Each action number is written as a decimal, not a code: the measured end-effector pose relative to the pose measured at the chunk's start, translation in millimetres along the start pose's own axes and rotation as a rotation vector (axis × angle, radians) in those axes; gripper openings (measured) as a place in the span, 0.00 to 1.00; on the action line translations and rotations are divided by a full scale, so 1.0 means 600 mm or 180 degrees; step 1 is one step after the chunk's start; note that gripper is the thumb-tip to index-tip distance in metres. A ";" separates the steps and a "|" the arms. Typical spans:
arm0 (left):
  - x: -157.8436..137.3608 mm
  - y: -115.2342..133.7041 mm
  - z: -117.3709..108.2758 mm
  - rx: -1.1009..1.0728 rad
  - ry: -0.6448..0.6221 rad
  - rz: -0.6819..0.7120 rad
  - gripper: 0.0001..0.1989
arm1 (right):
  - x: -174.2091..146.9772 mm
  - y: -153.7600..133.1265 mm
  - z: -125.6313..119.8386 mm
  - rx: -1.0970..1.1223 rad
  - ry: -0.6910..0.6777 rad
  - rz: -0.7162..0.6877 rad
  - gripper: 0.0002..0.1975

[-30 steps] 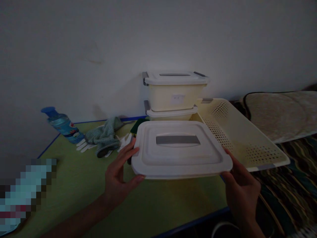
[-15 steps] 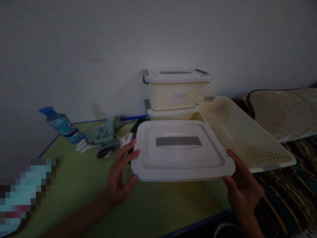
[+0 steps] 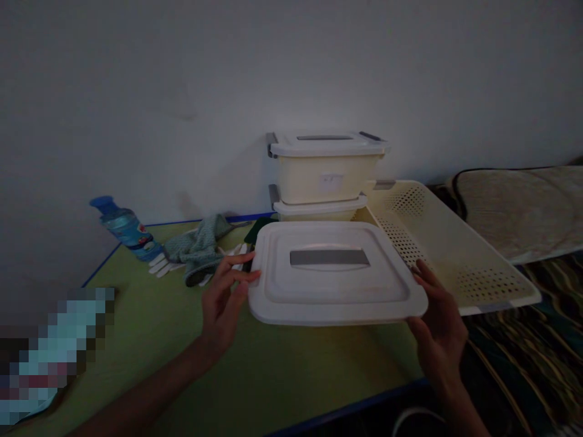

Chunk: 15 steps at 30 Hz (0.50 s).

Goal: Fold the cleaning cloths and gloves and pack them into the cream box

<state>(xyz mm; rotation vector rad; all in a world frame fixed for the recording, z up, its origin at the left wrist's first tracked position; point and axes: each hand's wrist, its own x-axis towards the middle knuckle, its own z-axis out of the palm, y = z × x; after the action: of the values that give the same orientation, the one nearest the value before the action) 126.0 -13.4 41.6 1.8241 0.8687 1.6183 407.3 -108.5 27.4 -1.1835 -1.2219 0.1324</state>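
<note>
A white storage-box lid (image 3: pixel 330 288) with a grey handle strip spans the space between my hands; whether a box sits beneath it is hidden. My left hand (image 3: pixel 224 300) grips its left edge, the fingertips on the rim near a dark latch and the thumb drawn up beside them. At the front right corner my right hand (image 3: pixel 437 321) holds the edge, thumb low and fingers along the side. Behind the lid, a cream storage box (image 3: pixel 328 176) with a white lid and grey latches is stacked on a second box (image 3: pixel 314 215).
A large cream perforated basket (image 3: pixel 437 243) lies tilted at the right, beside a pale cushion (image 3: pixel 523 206) and striped fabric (image 3: pixel 537 352). On the green table (image 3: pixel 282 382) are a blue bottle (image 3: pixel 130 230), a teal cloth (image 3: pixel 198 252) and white gloves (image 3: pixel 161 265). A wall stands behind.
The view has shifted slightly, moving the table items rightward. My left thumb has come up from the lid's front corner to its left side. My right hand has shifted slightly left and up.
</note>
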 end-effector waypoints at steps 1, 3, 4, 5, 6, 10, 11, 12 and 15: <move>0.004 0.005 0.001 0.0036 0.0034 -0.0113 0.11 | 0.001 -0.002 -0.002 0.0167 -0.0035 0.0117 0.21; 0.013 0.012 0.003 0.0125 0.0051 -0.0312 0.10 | 0.007 -0.005 -0.006 0.0474 -0.0043 0.0385 0.20; 0.017 0.013 0.004 0.0149 0.0055 -0.0417 0.08 | 0.012 -0.007 -0.008 0.0575 0.0000 0.0529 0.20; 0.022 0.013 0.004 0.0151 0.0066 -0.0530 0.05 | 0.019 -0.009 -0.010 0.0644 0.0060 0.0686 0.20; 0.026 0.011 0.004 0.0136 0.0093 -0.0654 0.07 | 0.026 -0.010 -0.011 0.0698 0.0109 0.0860 0.20; 0.044 0.000 0.009 -0.0113 0.0298 -0.1282 0.24 | 0.058 -0.008 -0.007 0.0710 0.0089 0.1494 0.27; 0.048 -0.002 0.011 -0.0221 0.0276 -0.1460 0.27 | 0.065 -0.007 -0.005 0.0659 0.0064 0.1590 0.29; 0.051 -0.002 0.013 -0.0342 0.0224 -0.1644 0.30 | 0.071 -0.006 -0.002 0.0601 0.0050 0.1665 0.31; 0.058 0.005 0.020 -0.0676 0.0020 -0.2093 0.38 | 0.081 -0.008 0.005 0.0554 -0.0038 0.1939 0.37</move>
<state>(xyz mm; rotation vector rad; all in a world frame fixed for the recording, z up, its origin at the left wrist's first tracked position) 140.3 11.5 64.6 1.2071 1.1037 1.2313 422.6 -77.7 61.8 -1.3670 -0.8069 0.6856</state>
